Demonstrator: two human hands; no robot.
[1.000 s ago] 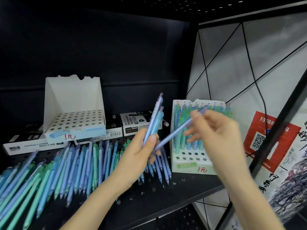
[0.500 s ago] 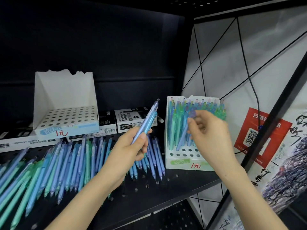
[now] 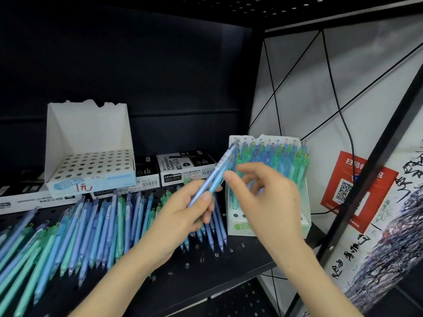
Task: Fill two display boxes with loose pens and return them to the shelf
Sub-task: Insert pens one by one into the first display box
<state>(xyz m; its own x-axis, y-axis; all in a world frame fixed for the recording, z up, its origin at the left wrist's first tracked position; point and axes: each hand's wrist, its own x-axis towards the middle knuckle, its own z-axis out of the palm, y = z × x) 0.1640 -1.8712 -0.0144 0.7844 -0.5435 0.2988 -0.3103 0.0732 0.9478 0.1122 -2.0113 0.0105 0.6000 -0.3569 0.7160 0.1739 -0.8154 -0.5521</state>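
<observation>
My left hand (image 3: 183,213) pinches two pens (image 3: 214,179), tilted toward the nearly full box (image 3: 241,225) as a ready supply; my right hand (image 3: 270,197), fingers spread and empty, hovers beside them to take one; loose pens (image 3: 91,225) lie on the shelf (image 3: 229,271)

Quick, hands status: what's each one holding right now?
Left hand: holding pens.
Right hand: open, holding nothing, fingers near those pens.
</observation>
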